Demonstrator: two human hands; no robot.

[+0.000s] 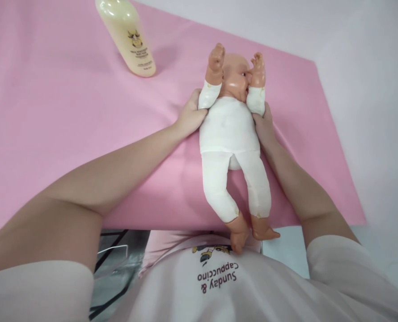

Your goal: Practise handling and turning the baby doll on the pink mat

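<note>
Inward, both forearms (135, 163) angle toward the doll (230, 127); the left hand (192, 114) and right hand (265, 125) clasp its sides at the armpits, torso between them; a bottle (130, 40) stands beyond the left hand.

Free room over the pink surface (118, 112) separates 2 obstacles: bottle (128, 38) and doll (230, 127).

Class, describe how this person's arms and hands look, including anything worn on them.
Plain, pale short sleeves end above the elbows, leaving the forearms bare. The left hand and right hand wear no gloves. No watch or bracelet shows; most fingers are hidden.
</note>
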